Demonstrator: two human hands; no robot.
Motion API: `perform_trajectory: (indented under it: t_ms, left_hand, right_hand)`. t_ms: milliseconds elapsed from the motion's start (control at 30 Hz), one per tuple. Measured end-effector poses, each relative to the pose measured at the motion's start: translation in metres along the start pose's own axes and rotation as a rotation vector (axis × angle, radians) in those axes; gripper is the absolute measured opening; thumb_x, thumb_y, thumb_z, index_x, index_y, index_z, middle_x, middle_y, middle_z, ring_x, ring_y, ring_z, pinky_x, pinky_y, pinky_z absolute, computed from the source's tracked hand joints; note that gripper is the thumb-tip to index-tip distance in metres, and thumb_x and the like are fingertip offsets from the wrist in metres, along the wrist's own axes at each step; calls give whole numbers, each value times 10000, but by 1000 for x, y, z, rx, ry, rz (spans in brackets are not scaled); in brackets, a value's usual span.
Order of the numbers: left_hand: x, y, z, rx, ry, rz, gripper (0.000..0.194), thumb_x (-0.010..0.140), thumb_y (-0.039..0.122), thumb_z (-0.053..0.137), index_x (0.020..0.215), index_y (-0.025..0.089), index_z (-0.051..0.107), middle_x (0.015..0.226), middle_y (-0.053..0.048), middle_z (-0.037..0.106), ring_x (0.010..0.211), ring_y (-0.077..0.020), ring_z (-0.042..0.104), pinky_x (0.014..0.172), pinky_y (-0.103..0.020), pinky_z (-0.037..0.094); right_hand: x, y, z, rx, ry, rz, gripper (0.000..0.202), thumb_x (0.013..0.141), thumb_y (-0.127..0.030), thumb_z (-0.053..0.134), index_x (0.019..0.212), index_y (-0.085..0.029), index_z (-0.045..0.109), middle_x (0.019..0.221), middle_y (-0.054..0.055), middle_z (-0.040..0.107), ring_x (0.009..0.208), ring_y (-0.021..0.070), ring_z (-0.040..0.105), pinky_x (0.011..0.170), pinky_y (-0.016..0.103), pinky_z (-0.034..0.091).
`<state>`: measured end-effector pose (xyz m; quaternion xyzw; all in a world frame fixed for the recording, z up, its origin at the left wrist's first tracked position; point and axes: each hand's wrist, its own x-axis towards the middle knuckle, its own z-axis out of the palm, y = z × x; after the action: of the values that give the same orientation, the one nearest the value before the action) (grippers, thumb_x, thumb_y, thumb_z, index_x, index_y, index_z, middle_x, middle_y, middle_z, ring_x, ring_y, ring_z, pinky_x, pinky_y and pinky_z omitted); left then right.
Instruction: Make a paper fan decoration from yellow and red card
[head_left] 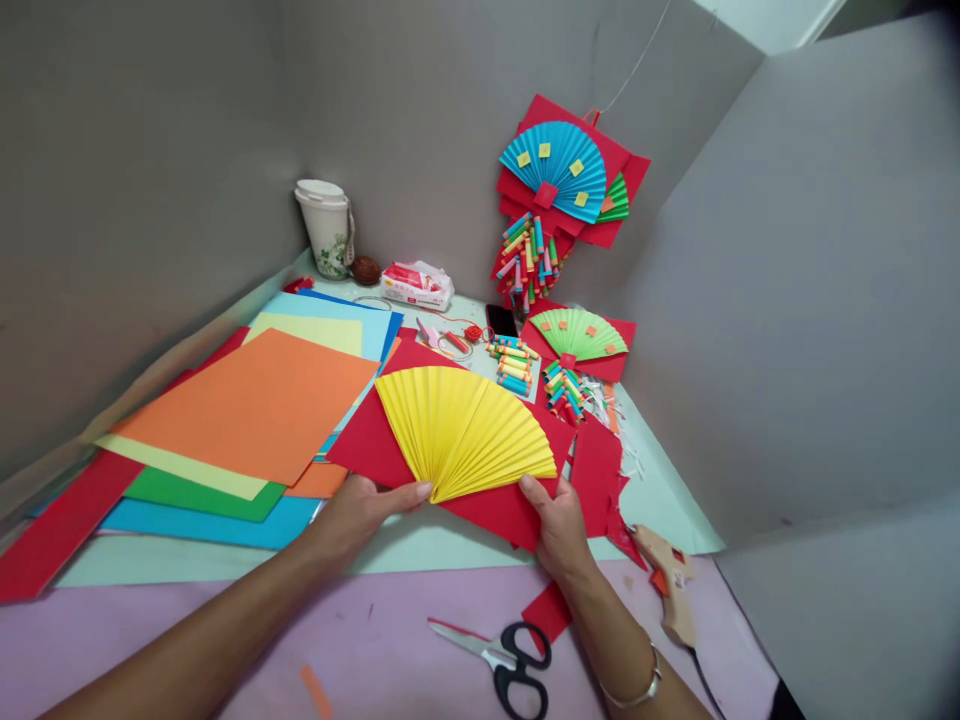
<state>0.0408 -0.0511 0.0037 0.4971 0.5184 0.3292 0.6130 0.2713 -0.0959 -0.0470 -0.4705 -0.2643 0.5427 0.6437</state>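
A pleated yellow paper fan (469,430) lies spread on a red paper sheet (367,430), and both are held up in front of me. My left hand (371,505) grips the left side, its thumb pressed on the fan's gathered point. On the right, my right hand (556,515) pinches the fan's lower corner and the red sheet, thumb on top. The fingers behind the sheet are hidden. Below the hands, black-handled scissors (499,660) rest on the purple cloth next to a red paper strip (547,612).
Coloured paper sheets (255,400) are stacked at left. A glue gun (667,580) lies at right. Behind are a lidded cup (326,230), a tissue pack (417,286), paper rolls (514,365), a green fan (579,333) and a hanging blue fan decoration (559,165).
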Motion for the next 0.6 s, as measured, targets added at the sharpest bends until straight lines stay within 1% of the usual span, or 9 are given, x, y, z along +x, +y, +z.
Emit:
perform_trajectory:
  t_ms: [133, 300, 367, 467, 600]
  left_hand:
    - [0, 0, -1, 58, -15, 20, 330, 623, 500, 754, 543, 196, 656, 610, -37, 690, 698, -266, 635, 631, -319, 477]
    - [-2, 1, -3, 117, -3, -45, 359, 612, 527, 748, 524, 193, 654, 519, -17, 639, 606, -249, 604, 578, -312, 455]
    - [-3, 2, -3, 123, -7, -49, 362, 615, 529, 743, 518, 191, 656, 503, -16, 629, 602, -251, 604, 572, -313, 452]
    - [-4, 3, -2, 128, -2, -25, 353, 637, 522, 730, 529, 190, 674, 529, -24, 649, 622, -255, 615, 586, -318, 454]
    - [-4, 3, -2, 132, 17, -12, 342, 630, 519, 735, 542, 192, 686, 548, -29, 664, 637, -263, 623, 596, -325, 458]
  right_hand:
    - [2, 2, 0, 0, 18, 13, 454, 661, -362, 851, 1032, -171, 672, 916, 63, 779, 790, 272, 746, 759, 410, 610]
    - [5, 2, -2, -42, 49, 21, 490, 612, -410, 870, 989, -157, 687, 876, 70, 782, 777, 284, 745, 747, 409, 611]
    - [5, 2, -2, -47, 39, 17, 487, 631, -419, 858, 998, -151, 685, 886, 76, 781, 785, 286, 744, 745, 408, 612]
    - [4, 1, -1, -47, 25, 9, 473, 667, -435, 834, 1013, -149, 683, 893, 80, 780, 788, 284, 745, 733, 403, 614]
    - [3, 0, 0, -46, 29, 17, 474, 665, -460, 829, 1001, -156, 688, 873, 77, 780, 841, 296, 742, 746, 403, 614]
